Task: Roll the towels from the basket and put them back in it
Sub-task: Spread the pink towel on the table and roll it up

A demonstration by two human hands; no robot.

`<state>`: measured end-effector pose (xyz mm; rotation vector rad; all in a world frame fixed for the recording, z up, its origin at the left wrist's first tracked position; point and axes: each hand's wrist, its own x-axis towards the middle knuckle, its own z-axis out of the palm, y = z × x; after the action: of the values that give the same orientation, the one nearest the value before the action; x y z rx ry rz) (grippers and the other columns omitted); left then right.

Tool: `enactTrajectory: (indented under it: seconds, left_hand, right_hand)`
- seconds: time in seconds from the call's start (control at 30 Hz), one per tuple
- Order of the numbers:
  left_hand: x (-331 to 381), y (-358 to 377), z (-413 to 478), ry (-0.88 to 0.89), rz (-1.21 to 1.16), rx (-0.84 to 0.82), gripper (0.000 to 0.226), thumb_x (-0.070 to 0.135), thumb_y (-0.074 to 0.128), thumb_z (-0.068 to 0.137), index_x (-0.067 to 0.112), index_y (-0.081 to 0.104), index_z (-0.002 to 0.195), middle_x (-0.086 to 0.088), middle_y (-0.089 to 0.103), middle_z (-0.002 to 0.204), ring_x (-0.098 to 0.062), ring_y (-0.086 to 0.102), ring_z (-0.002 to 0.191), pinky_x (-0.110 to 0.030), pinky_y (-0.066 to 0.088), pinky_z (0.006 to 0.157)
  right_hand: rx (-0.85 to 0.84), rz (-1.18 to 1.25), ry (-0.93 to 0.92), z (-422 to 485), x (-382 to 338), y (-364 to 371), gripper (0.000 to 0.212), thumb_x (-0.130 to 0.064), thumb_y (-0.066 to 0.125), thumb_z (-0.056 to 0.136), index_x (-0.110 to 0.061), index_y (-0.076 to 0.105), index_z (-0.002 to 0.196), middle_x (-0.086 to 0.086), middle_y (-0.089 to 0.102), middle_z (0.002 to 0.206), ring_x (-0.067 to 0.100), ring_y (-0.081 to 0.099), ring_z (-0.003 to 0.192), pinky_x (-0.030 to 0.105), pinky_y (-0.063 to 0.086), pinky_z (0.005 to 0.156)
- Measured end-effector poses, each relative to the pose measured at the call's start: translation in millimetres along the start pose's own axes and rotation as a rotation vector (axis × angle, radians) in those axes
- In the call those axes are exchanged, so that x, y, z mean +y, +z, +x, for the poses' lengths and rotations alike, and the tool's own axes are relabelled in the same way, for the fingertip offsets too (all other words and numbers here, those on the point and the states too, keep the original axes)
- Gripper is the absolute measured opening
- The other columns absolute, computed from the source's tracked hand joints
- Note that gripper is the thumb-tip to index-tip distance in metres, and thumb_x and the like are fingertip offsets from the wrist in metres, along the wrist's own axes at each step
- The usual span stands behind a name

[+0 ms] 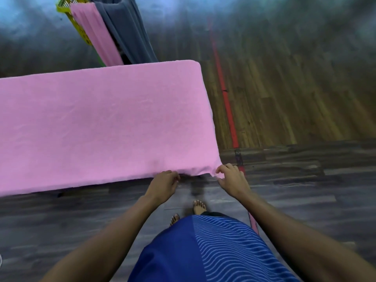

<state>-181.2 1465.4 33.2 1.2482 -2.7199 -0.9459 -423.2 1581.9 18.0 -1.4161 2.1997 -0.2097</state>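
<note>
A large pink towel point(105, 123) lies spread flat over a raised surface and covers it fully. My left hand point(163, 185) pinches the towel's near edge, fingers curled at the hem. My right hand point(232, 177) pinches the near right corner of the same towel between thumb and fingers. At the far left stands a yellow basket point(79, 31), with a second pink towel point(95, 33) and a dark grey towel point(128, 31) draped over its side.
Wooden floor stretches to the right, crossed by a red line point(225, 98). Darker grey planks point(305, 190) run under me. My bare feet point(199, 206) stand just below the towel's edge.
</note>
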Motion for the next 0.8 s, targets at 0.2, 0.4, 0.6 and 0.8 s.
enactTrajectory:
  seconds: [0.2,0.4,0.6,0.8]
  left_hand:
    - [-19.2,-24.9,-10.9,-0.066,-0.019,0.104,0.019,0.014,0.054,0.092,0.012,0.069,0.105,-0.006,0.068,0.099,-0.025,0.061,0.091,-0.035,0.047,0.076]
    - [-72.7,-68.8,-58.9,-0.248,-0.051,0.289,0.02,0.014,0.053,0.092,0.012,0.069,0.104,-0.005,0.07,0.099,-0.024,0.063,0.089,-0.037,0.051,0.077]
    - [-149.6,-115.0,-151.1,-0.514,-0.059,0.515,0.019,0.017,0.055,0.09,0.014,0.07,0.101,-0.003,0.07,0.098,-0.022,0.063,0.087,-0.033,0.049,0.073]
    - [-221.6,-132.7,-256.3,-0.795,-0.122,0.685,0.017,0.019,0.056,0.09,0.016,0.071,0.098,-0.004,0.07,0.093,-0.024,0.065,0.087,-0.036,0.052,0.077]
  right_hand:
    - [0.027,0.153,-0.047,21.2,-53.1,-11.2,0.016,-0.017,0.056,0.087,-0.02,0.067,0.097,0.003,0.062,0.1,0.022,0.059,0.094,0.041,0.05,0.083]
    - [-0.042,0.158,-0.213,52.9,-155.6,6.1,0.017,-0.015,0.056,0.087,-0.019,0.069,0.096,0.004,0.059,0.102,0.021,0.057,0.094,0.036,0.048,0.084]
    - [-0.164,0.131,-0.452,59.6,-295.0,50.1,0.016,-0.014,0.057,0.086,-0.019,0.069,0.095,0.002,0.057,0.095,0.022,0.057,0.093,0.029,0.042,0.078]
    - [-0.343,0.088,-0.68,35.7,-429.1,106.3,0.022,-0.013,0.056,0.087,-0.019,0.063,0.107,0.002,0.057,0.097,0.02,0.056,0.091,0.029,0.042,0.081]
